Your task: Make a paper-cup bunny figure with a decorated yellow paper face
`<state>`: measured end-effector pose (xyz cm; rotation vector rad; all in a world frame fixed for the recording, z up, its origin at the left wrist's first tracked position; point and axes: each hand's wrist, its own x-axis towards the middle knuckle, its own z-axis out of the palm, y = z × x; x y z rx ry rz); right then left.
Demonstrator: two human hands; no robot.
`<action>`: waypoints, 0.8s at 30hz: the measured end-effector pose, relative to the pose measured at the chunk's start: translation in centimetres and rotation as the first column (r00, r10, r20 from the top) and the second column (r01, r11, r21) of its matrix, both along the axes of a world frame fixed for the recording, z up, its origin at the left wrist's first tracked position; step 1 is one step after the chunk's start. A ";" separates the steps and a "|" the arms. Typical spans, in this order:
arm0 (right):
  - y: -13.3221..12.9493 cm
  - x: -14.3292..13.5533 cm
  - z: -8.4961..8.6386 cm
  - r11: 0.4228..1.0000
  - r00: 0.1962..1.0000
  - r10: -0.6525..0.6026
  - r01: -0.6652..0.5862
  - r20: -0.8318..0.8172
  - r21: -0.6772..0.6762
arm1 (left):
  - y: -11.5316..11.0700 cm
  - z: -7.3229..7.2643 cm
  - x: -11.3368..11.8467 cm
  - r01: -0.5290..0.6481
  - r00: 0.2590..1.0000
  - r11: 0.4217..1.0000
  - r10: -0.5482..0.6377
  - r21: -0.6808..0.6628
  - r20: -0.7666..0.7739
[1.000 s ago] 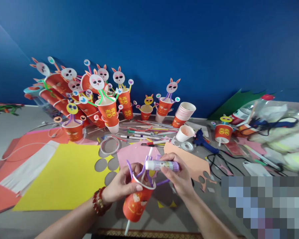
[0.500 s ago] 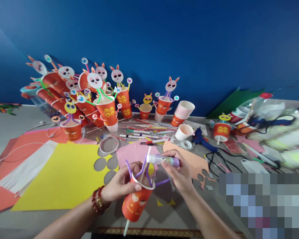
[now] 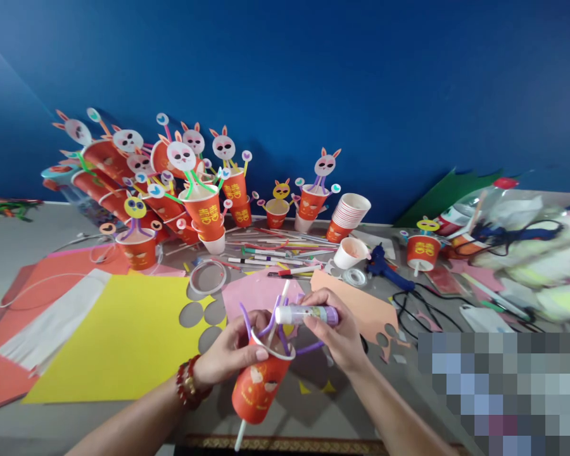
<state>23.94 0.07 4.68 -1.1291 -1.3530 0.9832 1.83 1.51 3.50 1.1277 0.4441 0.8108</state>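
A red paper cup (image 3: pixel 261 389) with a printed face is tilted in front of me, and my left hand (image 3: pixel 235 351) grips it near the rim. Purple pipe cleaners (image 3: pixel 308 348) stick out of the cup and over its side. A white stick (image 3: pixel 240 436) runs through it, showing below the base and above the rim. My right hand (image 3: pixel 337 326) is closed around a glue stick (image 3: pixel 297 314), a white and purple tube held sideways just over the cup's opening. The tube's white end is beside the upright pipe cleaners; whether it touches them I cannot tell.
Finished cup figures with rabbit heads (image 3: pixel 180 155) crowd the back left. Yellow card (image 3: pixel 118 342) lies left, peach card (image 3: pixel 354 297) right. Stacked paper cups (image 3: pixel 349 215), pens (image 3: pixel 270 259), a tape roll (image 3: pixel 208 277) and a blue glue gun (image 3: pixel 390 272) with its cord lie behind.
The glue stick in my right hand has shifted slightly down and to the left, closer to the pipe cleaners. My left hand and the cup are almost unmoved.
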 end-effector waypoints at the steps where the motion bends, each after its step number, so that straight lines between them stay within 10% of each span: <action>1: 0.0 0.0 0.0 1.000 1.000 -0.014 0.014 -0.012 -0.008 | 0.0 -0.1 0.0 0.002 1.000 1.000 -0.002 0.001 0.007; 24: 0.1 -0.3 0.2 0.997 0.998 -0.025 0.021 -0.058 -0.076 | 0.0 -0.5 0.0 0.005 0.997 1.000 -0.003 -0.026 0.073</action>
